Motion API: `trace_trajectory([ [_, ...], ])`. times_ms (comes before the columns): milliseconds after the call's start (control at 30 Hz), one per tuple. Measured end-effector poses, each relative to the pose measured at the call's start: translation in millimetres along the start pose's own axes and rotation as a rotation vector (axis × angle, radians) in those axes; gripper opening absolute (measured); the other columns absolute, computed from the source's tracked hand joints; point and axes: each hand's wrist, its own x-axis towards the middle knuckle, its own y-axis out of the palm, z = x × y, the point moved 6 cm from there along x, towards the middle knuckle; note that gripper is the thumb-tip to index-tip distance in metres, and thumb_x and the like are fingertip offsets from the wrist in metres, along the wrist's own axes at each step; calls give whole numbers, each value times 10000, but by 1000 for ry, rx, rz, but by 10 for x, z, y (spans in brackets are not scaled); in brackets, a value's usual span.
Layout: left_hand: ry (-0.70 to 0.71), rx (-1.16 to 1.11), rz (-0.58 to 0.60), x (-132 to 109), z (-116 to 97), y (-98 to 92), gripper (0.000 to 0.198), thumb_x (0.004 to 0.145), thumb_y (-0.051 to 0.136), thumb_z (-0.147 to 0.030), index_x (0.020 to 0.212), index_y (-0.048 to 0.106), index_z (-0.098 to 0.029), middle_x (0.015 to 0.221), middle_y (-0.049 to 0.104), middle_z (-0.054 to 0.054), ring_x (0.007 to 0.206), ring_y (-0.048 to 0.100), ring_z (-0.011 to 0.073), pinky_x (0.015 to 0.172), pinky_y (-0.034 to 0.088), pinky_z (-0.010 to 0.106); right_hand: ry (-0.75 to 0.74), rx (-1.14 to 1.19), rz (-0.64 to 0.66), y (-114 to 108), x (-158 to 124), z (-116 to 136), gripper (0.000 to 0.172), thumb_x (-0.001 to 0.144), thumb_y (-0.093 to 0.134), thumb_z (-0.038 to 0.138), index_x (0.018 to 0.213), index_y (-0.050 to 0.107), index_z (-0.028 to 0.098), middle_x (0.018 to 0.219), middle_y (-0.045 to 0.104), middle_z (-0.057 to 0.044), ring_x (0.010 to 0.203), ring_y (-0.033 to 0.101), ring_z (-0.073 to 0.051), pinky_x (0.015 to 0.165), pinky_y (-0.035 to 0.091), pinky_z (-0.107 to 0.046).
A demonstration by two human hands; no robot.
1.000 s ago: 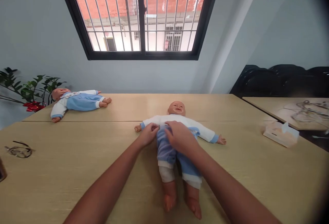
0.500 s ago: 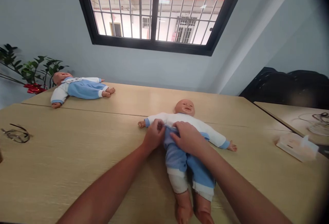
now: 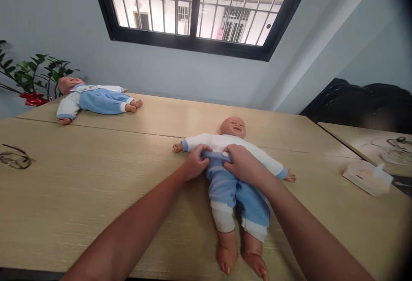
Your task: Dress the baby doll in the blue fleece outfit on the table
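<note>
On its back on the table lies a baby doll (image 3: 234, 127), head away from me, arms spread and bare feet towards me. It wears a white top (image 3: 216, 142) with blue cuffs and blue trousers (image 3: 222, 184) with white leg cuffs. My left hand (image 3: 197, 160) pinches the trouser waistband (image 3: 216, 155) at its left end. At the waistband's right part, my right hand (image 3: 241, 163) grips the cloth between thumb and fingers. The waistband is stretched fairly straight across the doll's belly between both hands. My fingers partly cover its two ends.
A second doll (image 3: 103, 101) in blue and white lies at the far left, by a potted plant (image 3: 28, 74). Eyeglasses (image 3: 15, 159) rest on the table (image 3: 96, 178) at left. At right are a tissue pack (image 3: 367, 178), a cable (image 3: 399, 150) and black chairs (image 3: 363, 100).
My hands have shifted slightly apart along the waistband, which now lies straighter and more exposed across the belly. The camera view has tilted down a little.
</note>
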Motion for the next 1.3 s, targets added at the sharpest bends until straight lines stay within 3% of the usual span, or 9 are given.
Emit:
trace_trajectory([
  [100, 68, 99, -25, -14, -59, 11, 359, 768, 589, -115, 1124, 629, -152, 1081, 673, 79, 892, 578, 198, 788, 465, 315, 60, -1, -44, -20, -43, 12, 174, 848, 654, 201, 1017, 638, 161, 975, 703, -98, 893, 604, -249, 740, 390, -306],
  [200, 113, 137, -47, -23, -85, 20, 258, 782, 618, -142, 1038, 645, -165, 1020, 685, 59, 855, 588, 183, 763, 469, 298, 90, 63, -62, -48, -59, 6, 230, 960, 583, 362, 1053, 649, 162, 1039, 710, -119, 935, 614, -257, 776, 397, -320],
  [300, 156, 165, -108, -19, -82, 15, 161, 753, 622, -122, 902, 620, -183, 895, 652, 16, 814, 573, 165, 749, 462, 281, 105, 110, 49, -66, -28, -20, 408, 1054, 376, 411, 856, 652, 185, 958, 723, -106, 840, 610, -227, 733, 378, -323],
  [433, 149, 111, -128, -10, -59, 40, 149, 772, 625, -136, 911, 605, -187, 894, 656, 16, 883, 597, 174, 837, 472, 295, 71, 187, 237, -125, 40, -36, 365, 997, 478, 443, 742, 593, 209, 799, 701, -29, 693, 556, -181, 634, 337, -311],
  [533, 83, 23, -60, -8, -47, 73, 138, 837, 627, -233, 962, 616, -174, 889, 648, 19, 818, 577, 160, 757, 453, 273, 23, 292, 275, -175, 78, -38, 309, 965, 519, 471, 803, 586, 217, 775, 666, 3, 693, 539, -170, 627, 351, -298],
  [700, -19, -101, 184, -11, -25, 152, 217, 856, 648, -371, 882, 612, -159, 756, 512, -30, 674, 431, 116, 605, 332, 238, -27, 420, 207, -180, 105, -91, 281, 974, 491, 475, 900, 575, 217, 847, 649, -1, 739, 541, -167, 667, 389, -295],
  [967, -86, -347, 37, 70, 58, 36, 351, 770, 767, -430, 946, 634, -157, 846, 597, 4, 785, 511, 146, 736, 412, 264, -69, 512, 236, -152, 107, -195, 231, 954, 572, 461, 956, 609, 233, 829, 634, 13, 707, 544, -156, 635, 401, -281],
  [1133, -75, -301, 110, 55, 50, 65, 341, 854, 702, -488, 911, 666, -154, 803, 561, -6, 743, 462, 130, 687, 380, 254, -101, 529, 223, -201, 82, -223, 407, 938, 600, 436, 1310, 626, 275, 1023, 705, -20, 864, 637, -199, 739, 480, -306],
  [1300, -72, -178, 127, 48, 53, 87, 377, 892, 678, -518, 796, 650, -155, 694, 491, -33, 662, 411, 110, 601, 338, 243, -76, 569, 207, -194, 75, -239, 395, 931, 560, 348, 1306, 646, 258, 936, 700, -14, 773, 629, -177, 705, 489, -300],
])
